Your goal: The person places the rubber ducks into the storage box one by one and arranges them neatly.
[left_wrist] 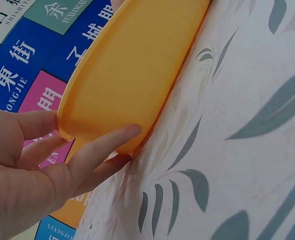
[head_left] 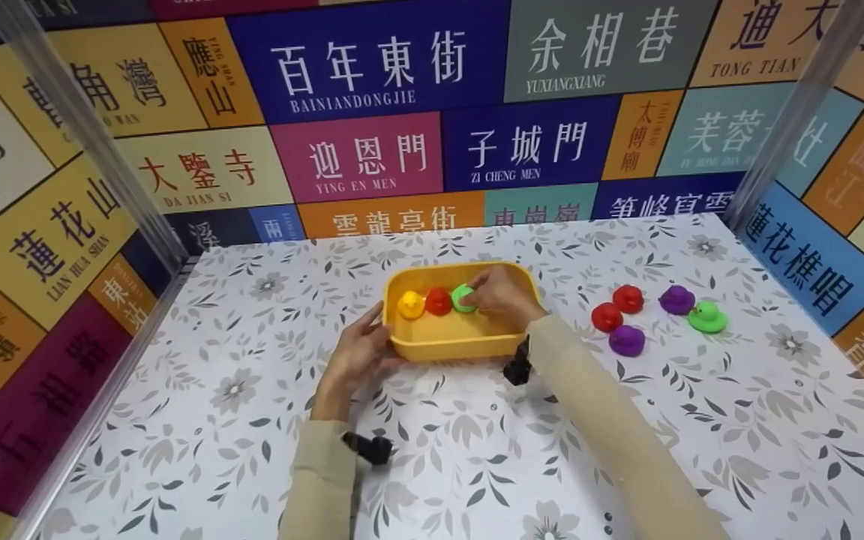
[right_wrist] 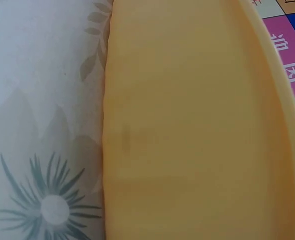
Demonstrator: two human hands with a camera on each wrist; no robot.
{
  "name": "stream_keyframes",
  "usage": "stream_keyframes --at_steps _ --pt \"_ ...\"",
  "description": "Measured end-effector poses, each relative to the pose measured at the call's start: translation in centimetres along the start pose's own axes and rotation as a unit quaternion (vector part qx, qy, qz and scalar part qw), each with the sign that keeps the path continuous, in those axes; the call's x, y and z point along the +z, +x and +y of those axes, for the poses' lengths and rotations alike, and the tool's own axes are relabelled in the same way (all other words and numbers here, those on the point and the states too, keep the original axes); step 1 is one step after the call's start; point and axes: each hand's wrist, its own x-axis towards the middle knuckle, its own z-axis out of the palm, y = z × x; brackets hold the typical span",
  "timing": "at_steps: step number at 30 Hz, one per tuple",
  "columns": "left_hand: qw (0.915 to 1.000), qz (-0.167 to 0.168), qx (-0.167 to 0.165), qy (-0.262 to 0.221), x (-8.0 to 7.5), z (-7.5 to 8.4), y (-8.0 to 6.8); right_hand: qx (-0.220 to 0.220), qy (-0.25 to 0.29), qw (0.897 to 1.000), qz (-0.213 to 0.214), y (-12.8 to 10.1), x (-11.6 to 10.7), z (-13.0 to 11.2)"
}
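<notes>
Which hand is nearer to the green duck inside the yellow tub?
Right. The right hand holds the green duck inside the tub; the left hand touches the tub's left outer wall.

Left hand lies open with straight fingers; right hand reaches forward, fingers curled.

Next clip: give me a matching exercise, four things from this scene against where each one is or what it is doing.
Things:
1. left hand
2. right hand
3. yellow duck
4. purple duck

Places or states:
A. on the table, outside the tub
B. on the green duck in the tub
C. at the tub's outer left corner
D. leftmost in the tub's row

Pairs: 1-C, 2-B, 3-D, 4-A
</notes>
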Motion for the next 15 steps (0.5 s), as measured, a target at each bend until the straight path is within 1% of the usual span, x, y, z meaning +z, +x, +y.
stream_keyframes --at_steps 5,10,12,15 --pt "1.0 0.003 -0.003 -0.005 -0.02 0.02 0.04 0.005 0.011 1.0 0.004 -0.21 0.02 -0.11" --pt "0.9997 0.018 0.013 0.011 -0.07 0.0 0.07 -0.026 0.031 0.999 -0.007 -0.34 0.36 0.0" --pt "0.9996 0.021 0.013 0.014 -0.05 -0.01 0.04 -0.032 0.036 0.999 -0.011 -0.31 0.58 0.14" --pt "0.9997 0.022 0.004 0.013 -0.04 -0.06 0.03 -0.024 0.037 0.999 -0.01 -0.29 0.72 0.4"
